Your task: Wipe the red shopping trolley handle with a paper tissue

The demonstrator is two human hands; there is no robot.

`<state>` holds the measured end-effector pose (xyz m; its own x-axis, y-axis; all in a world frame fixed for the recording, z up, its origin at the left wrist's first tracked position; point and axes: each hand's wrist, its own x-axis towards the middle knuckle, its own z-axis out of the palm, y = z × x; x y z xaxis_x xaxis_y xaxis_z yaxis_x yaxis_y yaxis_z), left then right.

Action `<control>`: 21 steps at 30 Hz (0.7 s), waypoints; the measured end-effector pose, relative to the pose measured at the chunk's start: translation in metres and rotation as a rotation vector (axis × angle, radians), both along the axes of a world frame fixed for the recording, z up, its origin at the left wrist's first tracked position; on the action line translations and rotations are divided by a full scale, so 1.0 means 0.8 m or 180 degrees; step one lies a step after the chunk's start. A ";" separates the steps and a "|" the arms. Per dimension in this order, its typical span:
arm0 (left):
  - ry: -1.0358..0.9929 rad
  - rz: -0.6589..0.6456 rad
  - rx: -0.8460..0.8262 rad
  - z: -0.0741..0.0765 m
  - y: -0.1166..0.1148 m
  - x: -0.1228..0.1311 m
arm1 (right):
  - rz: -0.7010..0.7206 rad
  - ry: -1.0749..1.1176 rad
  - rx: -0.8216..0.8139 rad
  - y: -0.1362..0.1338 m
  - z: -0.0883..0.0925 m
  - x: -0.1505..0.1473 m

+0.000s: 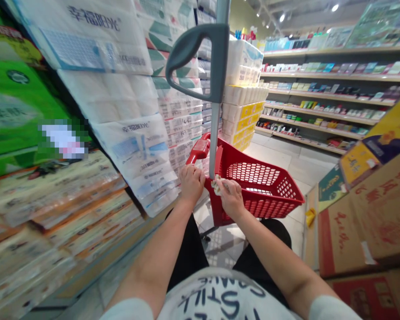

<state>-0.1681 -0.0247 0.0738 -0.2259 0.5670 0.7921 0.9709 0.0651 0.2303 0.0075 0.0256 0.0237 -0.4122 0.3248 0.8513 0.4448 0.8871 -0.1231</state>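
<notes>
A red plastic shopping basket [263, 206] with perforated sides stands in front of my legs. From its near end rises a grey pole [214, 138], topped by a dark grey loop handle [220, 62]. My left hand [192, 182] is closed over the basket's near rim, beside its red folding handle [199, 149]. Just right of the pole, my right hand [231, 195] has its fingers curled on a small crumpled whitish thing [216, 185], pressed against the rim. What that thing is cannot be made out. The visible part of the basket's inside shows only red mesh.
Tall stacks of wrapped toilet rolls [130, 111] line the left side, with tissue packs [83, 213] nearer me. Cardboard boxes [373, 218] crowd the right. Tiled floor [280, 153] runs ahead towards shelves [320, 78] of small packaged goods.
</notes>
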 end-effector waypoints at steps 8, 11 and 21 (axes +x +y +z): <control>-0.0147 -0.0018 0.0033 -0.006 0.000 0.003 | 0.0628 -0.0646 0.0277 -0.004 -0.005 0.004; -0.0160 0.0013 0.0063 -0.005 0.000 0.006 | 0.0538 -0.0642 0.0307 -0.003 -0.008 -0.001; -0.0062 0.0017 0.0107 -0.001 -0.002 0.008 | 0.0343 -0.1225 0.0522 -0.013 -0.024 -0.017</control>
<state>-0.1616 -0.0262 0.0729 -0.2445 0.5388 0.8061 0.9659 0.0622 0.2514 -0.0061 0.0151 0.0045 -0.7338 0.1358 0.6657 0.3345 0.9250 0.1801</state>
